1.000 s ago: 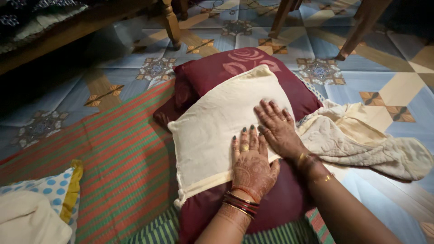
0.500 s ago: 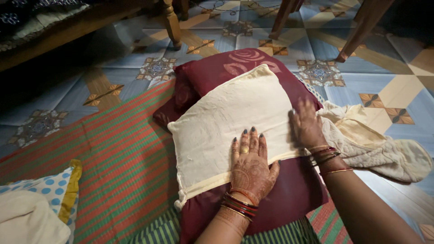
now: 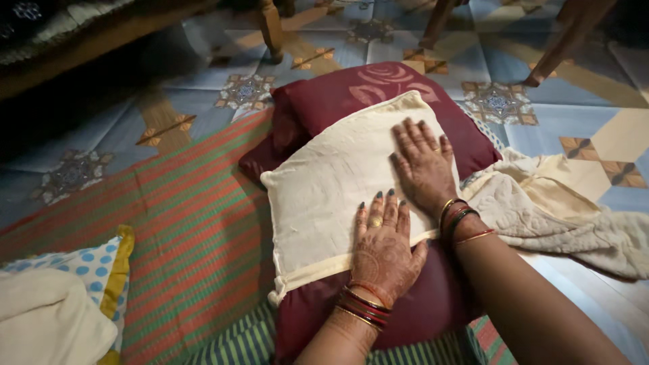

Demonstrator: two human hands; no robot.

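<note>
A cream pillow cover (image 3: 331, 189) lies flat on a maroon pillow (image 3: 338, 101) with a rose print, on the floor. My left hand (image 3: 382, 247), with henna and bangles, presses flat on the cover's near edge. My right hand (image 3: 422, 162) lies flat, fingers spread, on the cover's far right part. Neither hand holds anything.
A cream quilted cloth (image 3: 547, 209) lies crumpled to the right. A red and green striped mat (image 3: 182, 236) lies under the pillow. A blue-dotted pillow (image 3: 88, 270) with a white cloth (image 3: 47, 321) is at lower left. Wooden furniture legs (image 3: 270, 30) stand on the patterned tile floor beyond.
My right hand slid from the cover's right edge back up onto the cover's far right part. My left hand stayed pressed in place. The view shifted slightly.
</note>
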